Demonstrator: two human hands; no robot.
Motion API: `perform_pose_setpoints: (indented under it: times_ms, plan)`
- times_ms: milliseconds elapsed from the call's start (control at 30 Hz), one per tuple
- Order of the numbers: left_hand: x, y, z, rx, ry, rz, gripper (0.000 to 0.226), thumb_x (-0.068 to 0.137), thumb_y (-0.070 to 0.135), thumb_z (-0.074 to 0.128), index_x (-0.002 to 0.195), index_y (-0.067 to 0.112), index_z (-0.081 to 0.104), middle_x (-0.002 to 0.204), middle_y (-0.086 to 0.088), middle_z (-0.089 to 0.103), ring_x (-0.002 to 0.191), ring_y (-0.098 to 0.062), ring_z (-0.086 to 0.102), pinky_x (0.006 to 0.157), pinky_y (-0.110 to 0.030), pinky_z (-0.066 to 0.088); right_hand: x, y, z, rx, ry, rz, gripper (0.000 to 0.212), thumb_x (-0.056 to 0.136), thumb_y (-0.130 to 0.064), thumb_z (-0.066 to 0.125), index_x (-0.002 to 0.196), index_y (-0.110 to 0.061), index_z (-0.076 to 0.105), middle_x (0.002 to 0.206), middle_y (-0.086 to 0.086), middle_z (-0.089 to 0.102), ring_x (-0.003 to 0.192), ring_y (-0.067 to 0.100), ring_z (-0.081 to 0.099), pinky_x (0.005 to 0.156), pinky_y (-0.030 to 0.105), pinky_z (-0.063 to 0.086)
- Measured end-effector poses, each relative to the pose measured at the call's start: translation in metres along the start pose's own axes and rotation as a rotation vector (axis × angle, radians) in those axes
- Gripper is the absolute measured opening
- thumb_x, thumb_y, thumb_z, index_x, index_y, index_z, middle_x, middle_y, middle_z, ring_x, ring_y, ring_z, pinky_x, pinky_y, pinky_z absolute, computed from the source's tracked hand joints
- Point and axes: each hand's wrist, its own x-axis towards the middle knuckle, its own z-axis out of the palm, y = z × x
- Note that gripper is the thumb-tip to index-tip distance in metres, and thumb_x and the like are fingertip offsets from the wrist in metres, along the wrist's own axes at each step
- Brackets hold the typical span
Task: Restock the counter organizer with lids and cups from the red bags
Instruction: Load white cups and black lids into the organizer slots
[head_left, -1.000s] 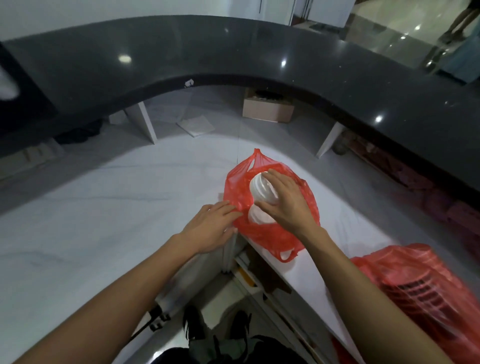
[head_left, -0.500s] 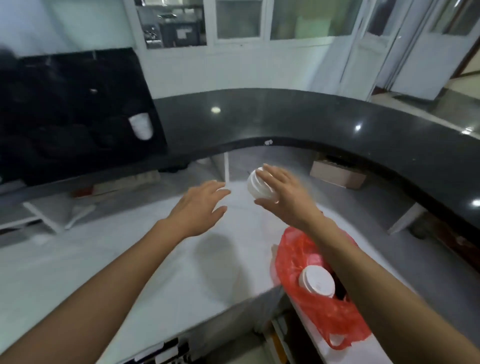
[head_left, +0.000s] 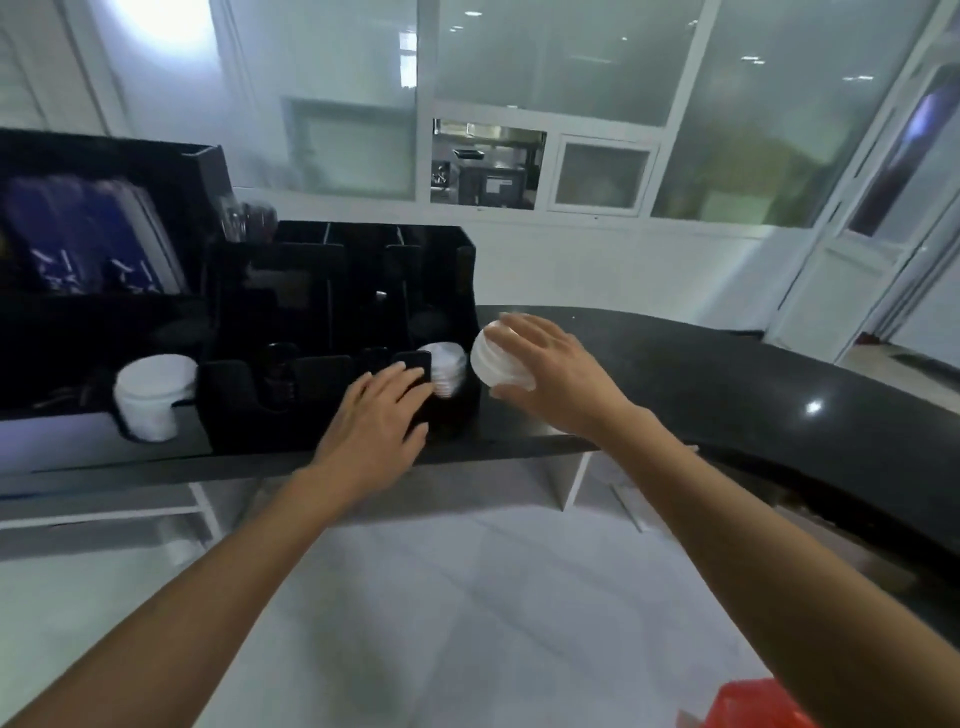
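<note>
**Holding a stack of white lids beside the organizer**

Gripping a short stack of white lids (head_left: 497, 358) in my right hand (head_left: 558, 376), I have my fingers curled over its top and my thumb tucked beneath, so the stack sits on its side, held in the air just right of the black counter organizer (head_left: 337, 332). The stack hangs above the dark curved countertop (head_left: 727, 384) and is not touching the organizer.

My left hand (head_left: 376, 426) is held out flat with its fingers straight and a little spread, holding nothing. The fingertips lie in front of the organizer's low front wall, near its right end; I cannot tell whether they actually press on it, since the picture is blurred there.

Inside the organizer's rightmost front compartment lies another stack of white lids (head_left: 448, 368), also on its side, just left of the stack I hold and close to my left fingertips. The other compartments look dark, and what they contain is unclear.

Left of the organizer, on the same countertop, stands a white stack of cups (head_left: 153, 395). Behind it is a dark holder with blue packets (head_left: 88, 249).

A corner of a red bag (head_left: 753, 706) shows at the bottom right, on the pale lower work surface (head_left: 467, 597) under my arms.
</note>
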Motion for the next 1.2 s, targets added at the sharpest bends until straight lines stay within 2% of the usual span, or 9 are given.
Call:
perform_pose_setpoints:
  times_ms: [100,267,433,633,833,967,1033,1133,1200]
  plan:
    - [0.009,-0.023,0.000,0.017,0.007,-0.040,0.054,0.098,0.035,0.054,0.149,0.021,0.044,0.160,-0.001,0.034,0.152,-0.019,0.019,0.125,-0.045,0.012,0.044,-0.007,0.013,-0.029,-0.023,-0.042,0.066,0.090,-0.041,0.069,0.148,-0.025,0.042,0.158,0.002,0.037,0.144,0.029,0.033,0.108,0.050,0.039]
    - [0.018,-0.042,0.007,0.080,-0.023,-0.061,0.063,0.099,0.040,0.048,0.156,0.023,0.029,0.163,0.000,0.025,0.153,-0.019,0.011,0.125,-0.050,0.007,0.102,-0.001,0.038,-0.130,-0.131,-0.084,0.066,0.091,-0.042,0.066,0.149,-0.027,0.036,0.159,0.003,0.034,0.145,0.032,0.030,0.112,0.051,0.035]
    - [0.021,-0.051,0.017,0.147,0.024,-0.074,0.063,0.095,0.040,0.054,0.153,0.021,0.037,0.158,-0.003,0.038,0.150,-0.024,0.023,0.122,-0.057,0.015,0.132,0.002,0.050,-0.237,-0.233,-0.160,0.067,0.089,-0.045,0.066,0.148,-0.026,0.039,0.154,0.002,0.041,0.140,0.031,0.037,0.107,0.050,0.040]
    - [0.026,-0.043,0.023,0.205,0.072,-0.103,0.065,0.093,0.041,0.054,0.152,0.020,0.038,0.154,-0.001,0.043,0.147,-0.022,0.031,0.116,-0.060,0.020,0.140,0.006,0.066,-0.226,-0.329,-0.207,0.071,0.088,-0.033,0.066,0.151,-0.027,0.035,0.154,0.001,0.041,0.141,0.029,0.035,0.109,0.046,0.038]
    - [0.026,-0.038,0.028,0.225,0.080,-0.137,0.070,0.090,0.041,0.058,0.153,0.019,0.037,0.153,-0.002,0.044,0.147,-0.024,0.031,0.118,-0.062,0.017,0.142,0.015,0.088,-0.181,-0.315,-0.218,0.069,0.088,-0.040,0.066,0.150,-0.023,0.038,0.150,0.000,0.045,0.142,0.029,0.032,0.107,0.046,0.040]
    - [0.026,-0.036,0.029,0.233,0.080,-0.146,0.070,0.089,0.042,0.057,0.153,0.020,0.036,0.152,0.000,0.044,0.147,-0.022,0.030,0.119,-0.061,0.015,0.135,0.017,0.094,-0.198,-0.315,-0.205,0.075,0.093,-0.053,0.059,0.155,-0.022,0.030,0.158,0.004,0.035,0.147,0.028,0.024,0.115,0.045,0.033]
    - [0.025,-0.037,0.028,0.232,0.084,-0.147,0.069,0.089,0.042,0.056,0.152,0.021,0.037,0.152,0.000,0.045,0.147,-0.022,0.030,0.119,-0.061,0.015,0.129,0.019,0.095,-0.160,-0.319,-0.201,0.073,0.095,-0.052,0.057,0.155,-0.021,0.028,0.158,0.005,0.034,0.144,0.028,0.029,0.113,0.042,0.035]
    - [0.025,-0.038,0.029,0.218,0.104,-0.145,0.068,0.089,0.040,0.058,0.151,0.021,0.040,0.150,-0.001,0.046,0.147,-0.023,0.031,0.118,-0.060,0.016,0.120,0.022,0.094,-0.096,-0.282,-0.243,0.062,0.096,-0.046,0.058,0.149,-0.021,0.037,0.150,0.002,0.044,0.130,0.027,0.045,0.101,0.039,0.046]
    - [0.025,-0.038,0.030,0.226,0.107,-0.142,0.068,0.088,0.040,0.059,0.151,0.020,0.041,0.149,-0.002,0.047,0.146,-0.024,0.032,0.118,-0.061,0.018,0.118,0.022,0.091,-0.078,-0.289,-0.246,0.062,0.098,-0.043,0.057,0.152,-0.022,0.034,0.153,0.001,0.043,0.131,0.025,0.046,0.100,0.039,0.049]
